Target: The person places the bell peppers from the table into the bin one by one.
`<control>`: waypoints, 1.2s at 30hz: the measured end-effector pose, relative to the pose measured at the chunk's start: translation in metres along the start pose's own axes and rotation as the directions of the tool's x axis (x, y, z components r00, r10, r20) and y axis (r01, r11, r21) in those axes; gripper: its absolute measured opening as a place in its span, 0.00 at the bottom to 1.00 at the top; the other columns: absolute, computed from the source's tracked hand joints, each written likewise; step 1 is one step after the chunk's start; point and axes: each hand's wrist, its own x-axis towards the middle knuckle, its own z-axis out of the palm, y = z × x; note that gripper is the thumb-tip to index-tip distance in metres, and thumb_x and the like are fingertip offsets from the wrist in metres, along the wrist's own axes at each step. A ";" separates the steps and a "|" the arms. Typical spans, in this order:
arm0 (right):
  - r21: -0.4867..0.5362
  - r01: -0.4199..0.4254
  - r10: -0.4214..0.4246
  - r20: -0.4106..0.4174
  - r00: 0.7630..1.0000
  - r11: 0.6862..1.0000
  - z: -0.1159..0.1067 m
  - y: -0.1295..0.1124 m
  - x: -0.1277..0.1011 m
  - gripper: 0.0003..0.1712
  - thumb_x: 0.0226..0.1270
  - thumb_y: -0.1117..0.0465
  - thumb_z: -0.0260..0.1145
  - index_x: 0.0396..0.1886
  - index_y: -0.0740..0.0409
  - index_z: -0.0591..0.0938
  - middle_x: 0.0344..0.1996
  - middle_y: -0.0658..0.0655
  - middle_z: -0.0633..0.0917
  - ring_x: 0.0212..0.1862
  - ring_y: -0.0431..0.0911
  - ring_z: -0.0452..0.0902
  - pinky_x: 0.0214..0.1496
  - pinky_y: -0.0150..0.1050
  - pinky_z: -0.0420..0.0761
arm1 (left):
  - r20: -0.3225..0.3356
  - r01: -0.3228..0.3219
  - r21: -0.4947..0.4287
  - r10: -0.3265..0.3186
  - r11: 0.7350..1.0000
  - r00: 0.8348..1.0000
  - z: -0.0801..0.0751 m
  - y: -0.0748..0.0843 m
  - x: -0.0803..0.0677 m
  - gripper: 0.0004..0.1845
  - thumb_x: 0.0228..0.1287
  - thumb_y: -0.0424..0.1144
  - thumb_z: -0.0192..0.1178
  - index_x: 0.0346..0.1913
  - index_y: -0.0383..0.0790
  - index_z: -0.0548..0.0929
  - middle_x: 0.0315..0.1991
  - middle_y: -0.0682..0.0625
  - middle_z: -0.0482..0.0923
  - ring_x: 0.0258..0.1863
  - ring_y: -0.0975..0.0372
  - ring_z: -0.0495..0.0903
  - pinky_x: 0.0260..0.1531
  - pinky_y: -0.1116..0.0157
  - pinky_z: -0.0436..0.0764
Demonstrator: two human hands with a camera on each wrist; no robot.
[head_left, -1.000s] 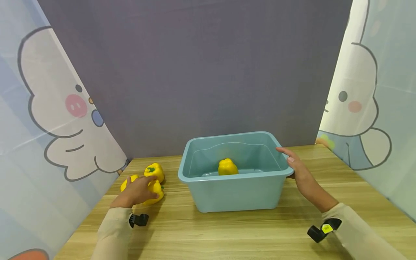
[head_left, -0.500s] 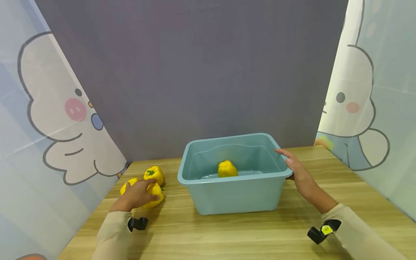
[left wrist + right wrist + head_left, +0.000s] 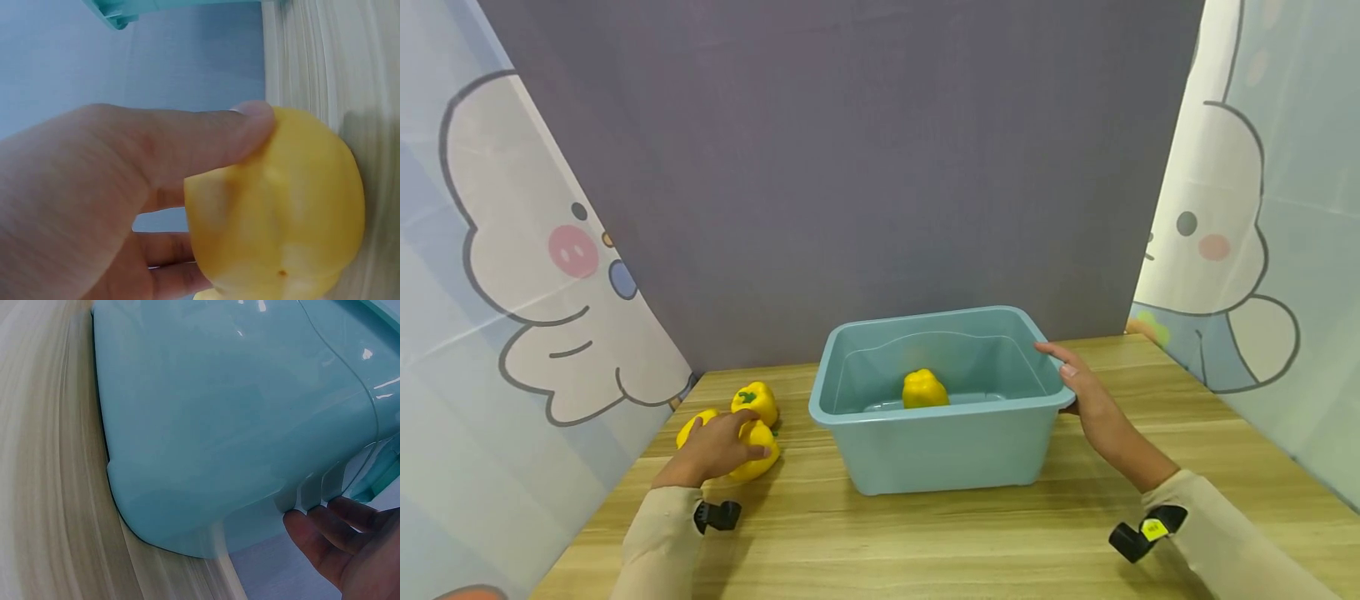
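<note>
My left hand [image 3: 713, 448] is on a yellow bell pepper [image 3: 758, 457] on the left of the table. In the left wrist view its thumb lies along one side of that bell pepper [image 3: 281, 212], with fingers round the other side. Two more yellow bell peppers sit close by: one behind [image 3: 756, 403], its green stem showing, and one to the left [image 3: 694, 423], partly covered by the hand. My right hand [image 3: 1096, 410] holds the right rim of a blue-green plastic bin [image 3: 943, 450]. Its fingertips touch the outer wall below the rim in the right wrist view.
Inside the bin lies another yellow bell pepper [image 3: 924, 389]. The wooden table [image 3: 925, 542] runs back to a grey cloth backdrop [image 3: 865, 183]. Cartoon-printed curtains [image 3: 535, 275] hang at both sides.
The head view has shifted slightly. My left hand has settled a little more closely round the front bell pepper. The right hand and the bin stay as they were.
</note>
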 end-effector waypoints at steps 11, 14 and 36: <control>0.015 0.000 0.000 -0.014 1.000 1.000 0.002 -0.001 0.000 0.27 0.83 0.53 0.35 0.73 0.57 0.64 0.58 0.55 0.72 0.47 0.40 0.77 0.38 0.40 0.80 | -0.011 -0.020 -0.042 0.019 0.999 1.000 0.001 -0.001 0.001 0.38 0.61 0.54 0.69 0.63 0.27 0.74 0.53 0.36 0.81 0.60 0.36 0.73 0.61 0.27 0.52; 0.015 0.001 -0.001 -0.014 1.000 1.000 0.002 0.000 -0.001 0.27 0.83 0.53 0.35 0.73 0.58 0.64 0.58 0.55 0.72 0.48 0.40 0.77 0.38 0.40 0.80 | -0.011 -0.021 -0.051 0.020 0.998 1.000 0.002 -0.001 0.002 0.38 0.61 0.56 0.68 0.64 0.29 0.74 0.53 0.37 0.82 0.59 0.36 0.74 0.59 0.28 0.58; -0.005 -0.006 0.006 0.007 1.000 1.000 0.000 0.000 0.001 0.29 0.82 0.51 0.34 0.74 0.60 0.62 0.59 0.66 0.69 0.49 0.44 0.77 0.40 0.41 0.80 | -0.054 -0.071 -0.091 0.066 0.993 0.996 0.008 0.002 0.006 0.33 0.60 0.58 0.69 0.61 0.39 0.80 0.56 0.38 0.80 0.56 0.41 0.77 0.53 0.39 0.74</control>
